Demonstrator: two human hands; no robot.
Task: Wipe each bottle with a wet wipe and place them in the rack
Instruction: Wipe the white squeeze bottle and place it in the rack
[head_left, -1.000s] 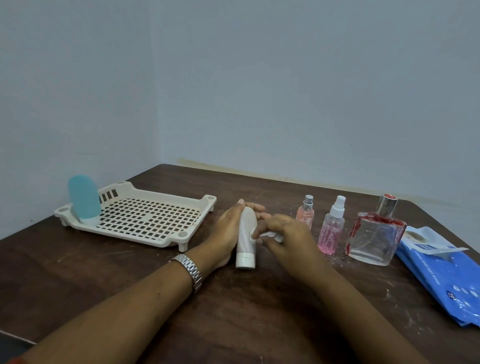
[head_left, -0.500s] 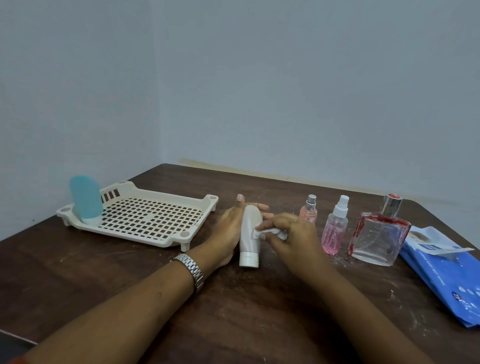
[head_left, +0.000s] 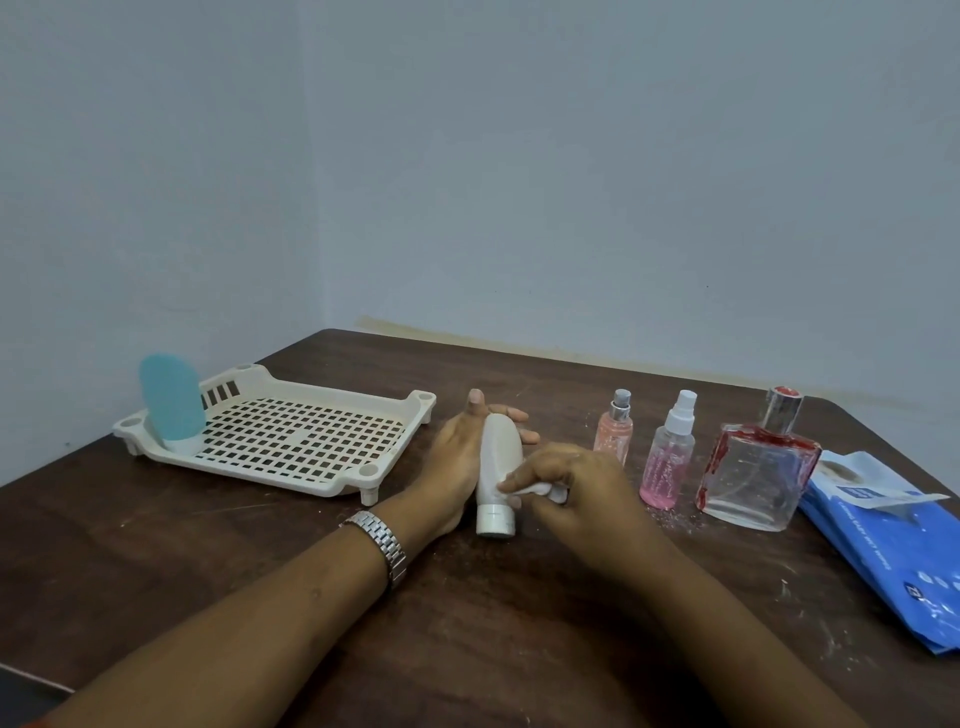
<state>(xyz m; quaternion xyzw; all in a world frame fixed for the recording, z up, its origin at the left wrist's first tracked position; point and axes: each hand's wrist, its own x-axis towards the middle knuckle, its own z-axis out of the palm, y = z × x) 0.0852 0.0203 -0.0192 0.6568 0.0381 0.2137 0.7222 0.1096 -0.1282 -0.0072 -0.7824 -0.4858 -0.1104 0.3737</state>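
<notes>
A white tube bottle (head_left: 497, 462) stands cap-down at the middle of the table. My left hand (head_left: 457, 457) grips it from the left, fingers wrapped behind it. My right hand (head_left: 571, 486) pinches a crumpled white wet wipe (head_left: 540, 489) against the bottle's lower right side. To the left lies a cream slotted rack (head_left: 291, 441), and a teal bottle (head_left: 171, 402) stands at its far left corner. A small pink spray bottle (head_left: 614, 428), a taller pink spray bottle (head_left: 667, 457) and a square glass perfume bottle (head_left: 756, 467) stand to the right.
A blue pack of wet wipes (head_left: 893, 540) lies at the table's right edge with its flap lifted. White crumbs are scattered on the dark wooden table (head_left: 208, 551) near the bottles. Walls close off the back and left.
My right hand has slid the wipe down the white bottle toward its cap. My left hand keeps its hold, and the bottle has stayed in place.
</notes>
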